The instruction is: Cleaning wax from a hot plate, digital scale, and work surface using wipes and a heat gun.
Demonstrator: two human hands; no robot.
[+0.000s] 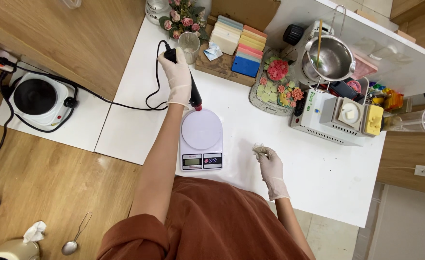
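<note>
**Gloved hands at a soap-making bench, corded tool held over a kitchen scale**

Overhead view from a head-worn camera. At far left, a small electric hotplate [35,97] sits on a white board, its black cord [107,99] trailing right across the white table [318,178]. A spoon [73,242] and a crumpled tissue [34,232] lie on the wooden floor at lower left.

The left hand [178,74], in a white glove, is closed around a black corded hand tool [192,91] whose red tip points down at the far edge of a white digital scale [201,140]. The scale's round plate carries nothing. Just past the hand stands a clear cup [189,47] beside a bunch of pink roses [182,17].

The right hand [270,166], also gloved, rests on the table right of the scale, its fingers pinched shut on a small white scrap; I cannot tell what it is.

Further right are stacked pastel soap bars [239,41], a tray of soap flowers [277,84], a steel pot [330,58] with a stick in it, and a white melting machine [333,118].

Risks, as a judgement: the loose cord loops close to the left wrist, so a quick pull could snag it and tip the cup. If the tool's tip is hot, it could mark the scale's plastic or the glove.
</note>
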